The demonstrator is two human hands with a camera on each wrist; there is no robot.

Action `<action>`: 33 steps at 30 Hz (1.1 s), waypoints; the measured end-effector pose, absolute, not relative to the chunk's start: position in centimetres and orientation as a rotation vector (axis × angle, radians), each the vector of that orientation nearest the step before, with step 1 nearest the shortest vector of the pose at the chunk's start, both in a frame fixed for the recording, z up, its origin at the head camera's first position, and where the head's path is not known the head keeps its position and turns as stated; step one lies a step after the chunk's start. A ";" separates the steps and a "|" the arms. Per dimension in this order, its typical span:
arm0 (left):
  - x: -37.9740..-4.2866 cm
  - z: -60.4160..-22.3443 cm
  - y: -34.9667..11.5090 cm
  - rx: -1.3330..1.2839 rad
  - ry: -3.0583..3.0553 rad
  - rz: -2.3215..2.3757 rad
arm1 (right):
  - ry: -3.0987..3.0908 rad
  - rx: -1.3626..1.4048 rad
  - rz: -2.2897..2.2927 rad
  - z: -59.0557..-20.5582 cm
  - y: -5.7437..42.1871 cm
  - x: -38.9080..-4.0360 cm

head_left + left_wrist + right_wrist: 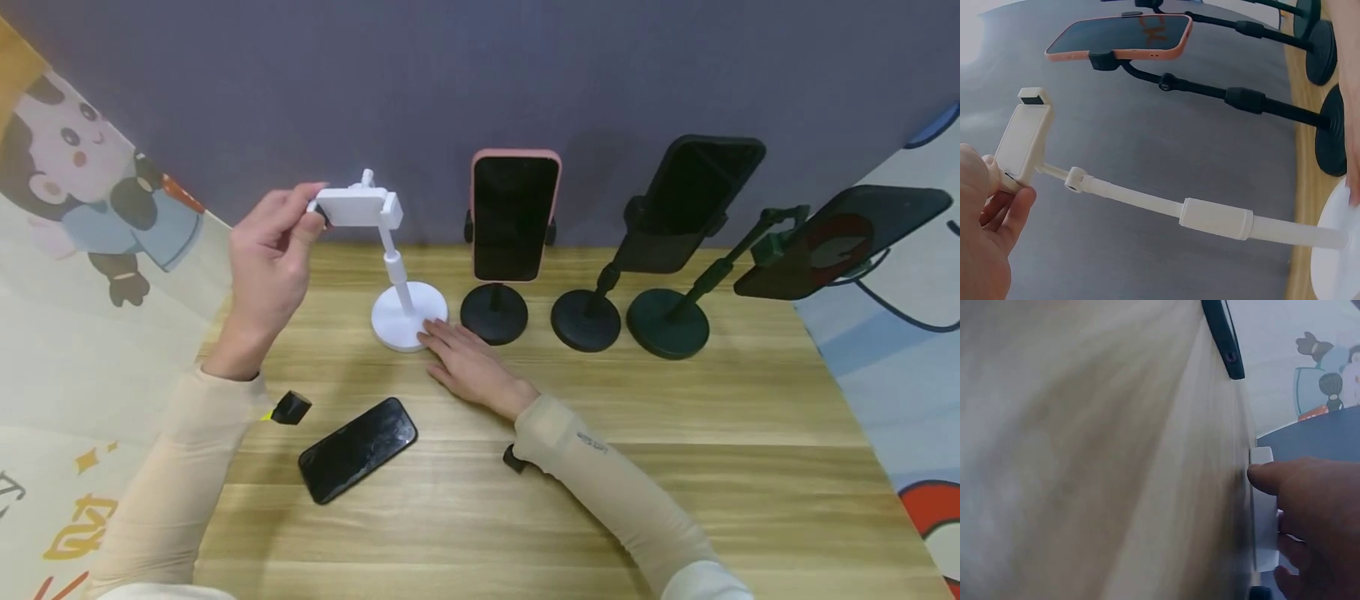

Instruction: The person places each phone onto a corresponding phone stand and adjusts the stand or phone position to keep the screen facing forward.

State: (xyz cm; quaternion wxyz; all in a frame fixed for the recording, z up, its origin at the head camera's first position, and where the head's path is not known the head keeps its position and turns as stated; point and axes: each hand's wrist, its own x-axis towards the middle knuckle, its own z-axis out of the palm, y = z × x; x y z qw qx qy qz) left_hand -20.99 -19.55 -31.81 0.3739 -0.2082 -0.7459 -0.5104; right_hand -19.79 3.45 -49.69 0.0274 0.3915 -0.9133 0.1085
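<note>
A white phone stand (406,310) stands upright on the wooden table with no phone in its clamp (1020,139). My left hand (272,258) pinches one end of that clamp between thumb and fingers, as the left wrist view also shows. Low on the right side of the round white base, my right hand (474,364) rests with its fingers extended over the rim. In the right wrist view the thumb of this hand (1319,519) touches the edge of the base (1265,531). A black phone (358,450) lies screen up on the table, nearer than the stand and apart from both hands.
To the right stand two black stands, one holding a pink-cased phone (516,218) and one a black phone (693,200). Beyond them a dark green stand (667,323) holds a tilted dark phone (847,242). A grey panel (420,75) rises behind the table (750,500).
</note>
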 end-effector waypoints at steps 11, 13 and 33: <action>-20.6 -30.5 -19.7 -0.608 -1.977 -0.942 | -2.878 1.265 0.213 -48.0 3.4 -20.0; -20.6 -30.3 -19.8 -0.623 -1.982 -0.899 | -2.891 1.269 0.201 -47.8 3.4 -20.0; -20.4 -30.4 -18.3 -0.522 -1.996 -0.989 | -2.928 1.288 0.345 -48.3 4.3 -20.2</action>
